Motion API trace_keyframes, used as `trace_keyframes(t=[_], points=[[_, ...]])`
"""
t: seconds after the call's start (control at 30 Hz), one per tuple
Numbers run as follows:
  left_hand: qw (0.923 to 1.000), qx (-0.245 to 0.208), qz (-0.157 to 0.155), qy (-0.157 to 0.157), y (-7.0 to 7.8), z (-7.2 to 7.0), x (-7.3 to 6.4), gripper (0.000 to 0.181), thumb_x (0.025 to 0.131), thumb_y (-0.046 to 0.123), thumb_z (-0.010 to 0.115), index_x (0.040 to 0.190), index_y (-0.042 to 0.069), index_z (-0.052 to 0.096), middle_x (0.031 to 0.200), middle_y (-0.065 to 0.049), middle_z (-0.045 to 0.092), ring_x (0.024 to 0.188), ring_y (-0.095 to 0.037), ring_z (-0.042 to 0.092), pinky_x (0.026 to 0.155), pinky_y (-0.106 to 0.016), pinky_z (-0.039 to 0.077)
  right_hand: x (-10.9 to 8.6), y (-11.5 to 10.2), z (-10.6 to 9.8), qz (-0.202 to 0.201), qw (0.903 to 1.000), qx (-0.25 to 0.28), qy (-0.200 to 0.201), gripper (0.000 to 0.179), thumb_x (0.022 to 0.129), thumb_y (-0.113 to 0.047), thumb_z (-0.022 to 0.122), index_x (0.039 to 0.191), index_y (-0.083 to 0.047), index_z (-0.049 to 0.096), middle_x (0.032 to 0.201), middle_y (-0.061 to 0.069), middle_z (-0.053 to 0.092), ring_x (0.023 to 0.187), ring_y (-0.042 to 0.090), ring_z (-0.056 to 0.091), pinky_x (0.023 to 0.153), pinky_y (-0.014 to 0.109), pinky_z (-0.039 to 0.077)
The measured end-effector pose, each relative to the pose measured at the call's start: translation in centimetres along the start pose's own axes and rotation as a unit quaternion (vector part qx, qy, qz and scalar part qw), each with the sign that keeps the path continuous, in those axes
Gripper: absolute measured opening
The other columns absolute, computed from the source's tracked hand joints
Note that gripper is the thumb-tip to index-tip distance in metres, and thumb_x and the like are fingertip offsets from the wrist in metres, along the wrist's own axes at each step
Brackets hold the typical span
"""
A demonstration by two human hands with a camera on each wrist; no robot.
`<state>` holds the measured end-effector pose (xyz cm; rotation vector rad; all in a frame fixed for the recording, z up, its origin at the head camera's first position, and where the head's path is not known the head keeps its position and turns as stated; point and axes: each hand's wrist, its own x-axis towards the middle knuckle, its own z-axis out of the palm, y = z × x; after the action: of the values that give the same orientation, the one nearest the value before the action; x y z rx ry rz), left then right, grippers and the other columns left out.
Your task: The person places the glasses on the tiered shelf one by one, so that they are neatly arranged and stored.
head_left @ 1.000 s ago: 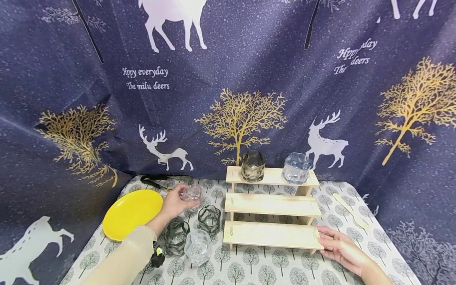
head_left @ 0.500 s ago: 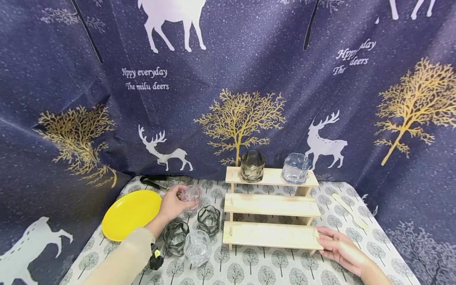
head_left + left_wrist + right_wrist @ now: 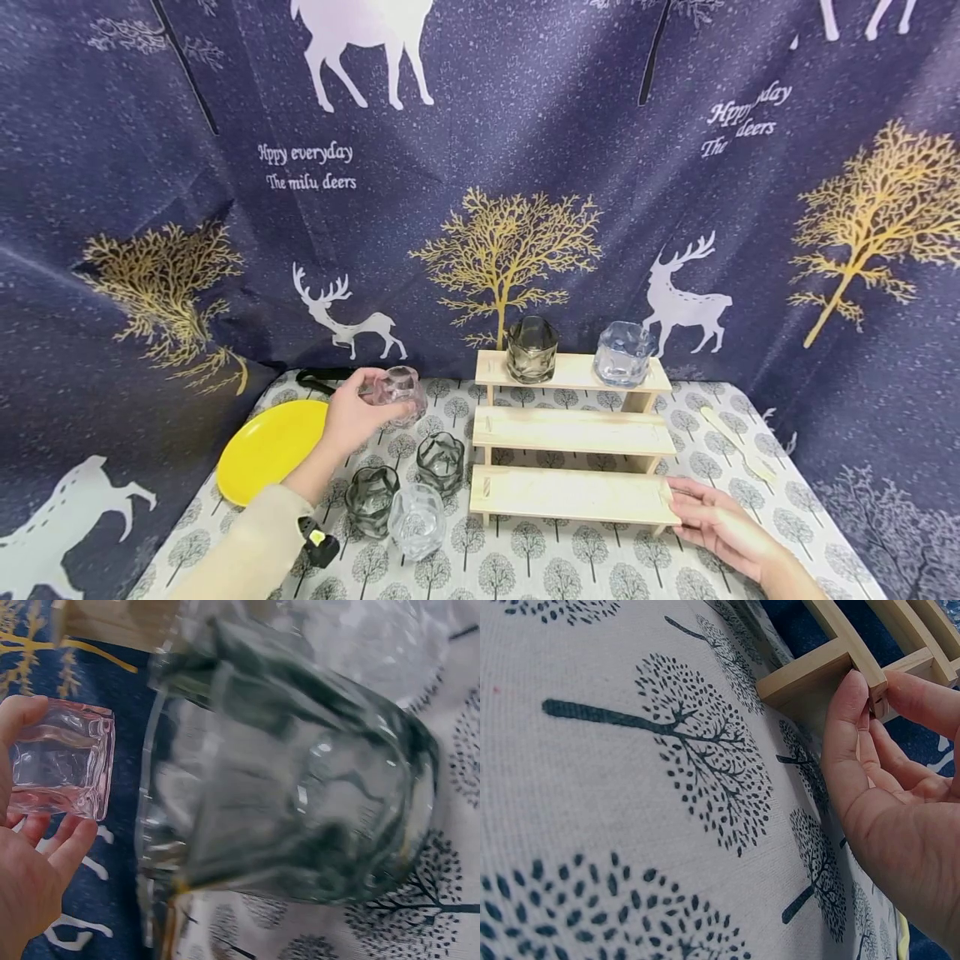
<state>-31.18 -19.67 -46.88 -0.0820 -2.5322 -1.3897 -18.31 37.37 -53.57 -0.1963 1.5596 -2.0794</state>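
Note:
My left hand (image 3: 358, 412) grips a pinkish clear glass cup (image 3: 401, 395), thumb on one side and fingers on the other, above the back left of the table. In the left wrist view the pink cup (image 3: 64, 757) is tilted on its side in the picture. With thumb and fingers, my right hand (image 3: 720, 527) pinches the right end of the lowest board of a three-step wooden shelf (image 3: 573, 495). The right wrist view shows the thumb and fingertips at the corner of that wooden shelf (image 3: 859, 656). A dark grey glass (image 3: 300, 780) fills the left wrist view.
Two grey glasses (image 3: 372, 500) (image 3: 441, 463) and a clear glass (image 3: 417, 521) stand left of the shelf. On its top step are a smoky glass (image 3: 532, 350) and a bluish glass (image 3: 624, 354). A yellow plate (image 3: 270, 450), black-handled tongs (image 3: 315, 382) and a pale utensil (image 3: 738, 442) lie around.
My left hand has raised the pink cup up off the table, slightly toward the back. My right hand stays on the shelf's end, and the other glasses have not moved.

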Motion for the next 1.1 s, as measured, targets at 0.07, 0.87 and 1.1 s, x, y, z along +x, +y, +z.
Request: trace_keyframes(t=[0.07,0.87,1.1], points=[[0.9999,-0.010,-0.004,0.001,0.6,-0.4,-0.1,0.070,0.069,0.044,0.098,0.125,0.020,0.064,0.114,-0.008,0.067,0.083,-0.024,0.065,0.068,-0.036,0.055,0.0,0.0,0.0,-0.001,1.0000,0.001,-0.002,0.036,0.110,-0.004,0.043,0.129,-0.028,0.062,0.127,0.002,0.069,0.106,0.013,0.067,0.091,0.029,0.057],[0.9950,-0.039,0.054,-0.074,8.2,1.7,-3.0,0.070,0.067,0.039,0.099,0.127,0.023,0.066,0.112,0.001,0.064,0.096,-0.022,0.063,0.078,-0.038,0.054,0.0,0.1,-0.2,0.001,1.0000,-0.004,0.006,0.034,0.110,-0.004,0.043,0.130,-0.026,0.060,0.125,0.004,0.067,0.101,0.012,0.067,0.089,0.029,0.057],[0.9924,-0.062,0.066,-0.083,10.4,4.1,-3.6,0.070,0.064,0.038,0.101,0.124,0.023,0.068,0.114,0.003,0.065,0.095,-0.020,0.064,0.078,-0.039,0.056,0.1,0.1,-0.2,-0.008,0.9999,0.005,-0.005,0.037,0.110,-0.002,0.042,0.130,-0.026,0.061,0.126,0.003,0.068,0.104,0.012,0.067,0.090,0.028,0.057]])
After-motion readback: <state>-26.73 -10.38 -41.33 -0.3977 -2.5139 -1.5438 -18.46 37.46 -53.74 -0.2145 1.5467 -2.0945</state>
